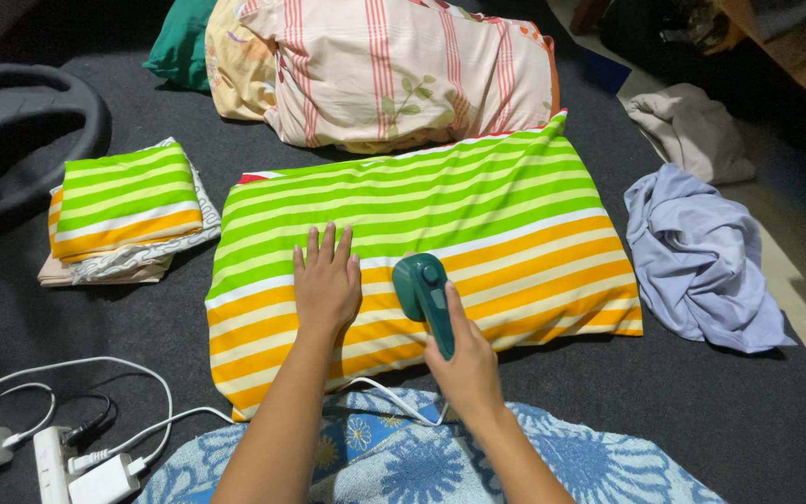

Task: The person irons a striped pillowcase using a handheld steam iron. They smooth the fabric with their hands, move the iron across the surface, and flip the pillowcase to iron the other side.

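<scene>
A green, white and orange striped pillow (478, 215) lies across the dark floor in front of me. My left hand (326, 280) rests flat on its near left part, fingers spread. My right hand (464, 359) grips the handle of a small dark-green handheld iron (419, 283), whose head presses on the striped cloth just right of my left hand. A white cord (389, 397) runs from the iron toward me over a blue flowered cloth (422, 462).
A folded stack of striped cloth (123, 201) lies to the left, a black steering wheel (11, 131) beyond it. A pink-striped pillow (394, 70) lies behind. Crumpled lilac cloth (701, 261) and beige cloth (692, 131) lie right. A white power strip with cables (58, 453) sits near left.
</scene>
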